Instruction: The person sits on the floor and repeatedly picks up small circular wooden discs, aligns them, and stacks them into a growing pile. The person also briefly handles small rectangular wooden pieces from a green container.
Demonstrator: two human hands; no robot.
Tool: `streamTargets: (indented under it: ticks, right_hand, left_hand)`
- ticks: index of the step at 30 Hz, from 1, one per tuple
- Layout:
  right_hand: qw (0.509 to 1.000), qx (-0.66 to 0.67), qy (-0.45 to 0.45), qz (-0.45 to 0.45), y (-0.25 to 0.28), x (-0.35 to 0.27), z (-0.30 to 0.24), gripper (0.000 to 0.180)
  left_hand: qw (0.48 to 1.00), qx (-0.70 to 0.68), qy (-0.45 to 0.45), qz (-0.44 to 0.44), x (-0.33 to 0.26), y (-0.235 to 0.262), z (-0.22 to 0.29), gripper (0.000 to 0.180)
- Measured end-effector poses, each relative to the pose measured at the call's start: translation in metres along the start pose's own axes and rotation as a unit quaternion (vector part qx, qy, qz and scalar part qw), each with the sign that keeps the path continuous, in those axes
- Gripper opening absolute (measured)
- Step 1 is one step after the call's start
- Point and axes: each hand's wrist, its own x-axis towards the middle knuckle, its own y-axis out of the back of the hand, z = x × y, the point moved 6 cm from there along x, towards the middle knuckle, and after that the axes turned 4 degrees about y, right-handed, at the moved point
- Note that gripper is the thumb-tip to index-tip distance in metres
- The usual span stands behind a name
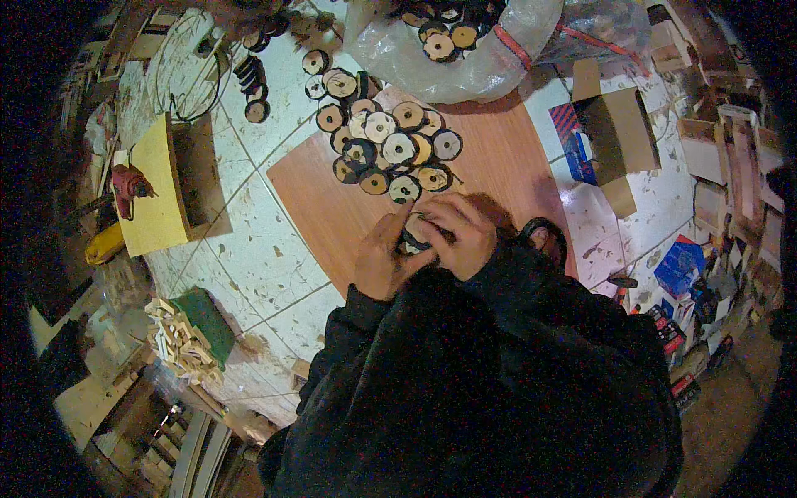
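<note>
Plainly, two hands are at work on one disc (413, 242), which sits between them near the front part of a single brown board (315, 207). The left hand (383, 259) is closed on the disc from the left, thumb and fingers around it, and the right hand (462, 236) curls over it from the right; the fingers hide much of it. Two black sleeves (519, 286) run down from the hands. Just past the fingertips lies one cluster of loose discs (398, 148), roughly twenty by count, though overlaps make the exact number uncertain; most show a pale or tan face, a dark rim and a hole in the middle. Their far end spills off the board onto the white tiles (253, 274). One short row of dark discs (248, 76) lies apart to the left, with its nearest member's face showing. Beyond the board stands one clear plastic bag (465, 81) holding several more discs, too jumbled to count. To the right is one open cardboard box (618, 131); to the left, one yellow panel (158, 199) with one red tool (129, 184) beside it. Nearer, one green container (203, 319) spills many small wood strips (178, 340). One foot (545, 237) rests by the board's right side.
</note>
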Motion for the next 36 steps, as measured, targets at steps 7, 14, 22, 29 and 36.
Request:
streamTargets:
  ticks: [7,14,22,29,36]
  right_hand:
    - [0.992,0.107,-0.048,-0.038,-0.011,-0.008,0.001,0.017]
    - [0.994,0.044,0.077,-0.065,-0.035,-0.016,0.009,0.019]
    - [0.951,-0.304,0.032,-0.038,-0.020,-0.008,0.096,0.039]
    - [0.940,-0.317,0.071,-0.100,-0.024,-0.023,0.105,0.026]
    - [0.910,-0.394,0.052,-0.121,-0.024,-0.028,0.106,0.019]
  left_hand:
    - [0.999,-0.013,0.044,0.021,-0.006,0.006,-0.009,0.067]
    - [0.991,0.038,0.129,-0.023,-0.015,0.000,-0.033,0.057]
    - [0.950,0.087,0.294,0.052,0.000,0.010,-0.113,0.075]
    - [0.910,-0.218,0.346,0.063,-0.031,0.018,-0.127,0.065]
    - [0.769,-0.526,0.362,0.016,-0.038,0.024,-0.083,0.052]
